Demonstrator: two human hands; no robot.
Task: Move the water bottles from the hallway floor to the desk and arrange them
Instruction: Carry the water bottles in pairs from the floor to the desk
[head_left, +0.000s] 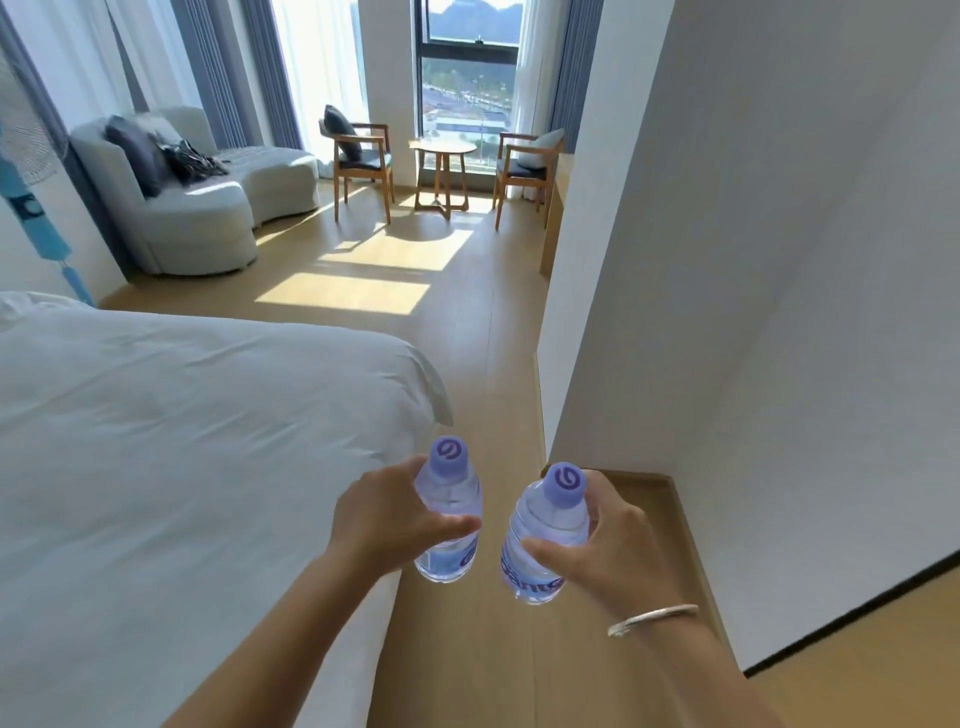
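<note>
Clear plastic bottles with purple caps are carried upright above the wooden floor (467, 332): the left bottle (450, 512) is gripped in the left hand (387, 517), the right bottle (546, 535) in the right hand (608, 540), fingers (550, 552) curled round each. A white bed (171, 441) lies left of the fingers; what may be the worktop (555, 208) shows far ahead.

A bed (182, 441) lies to the left, a wall (753, 260) to the right, with floor (467, 332) between. Beyond the bed, a sofa (197, 208) sits left; a small table (441, 150) stands between two chairs (361, 161) before the window (470, 78).
</note>
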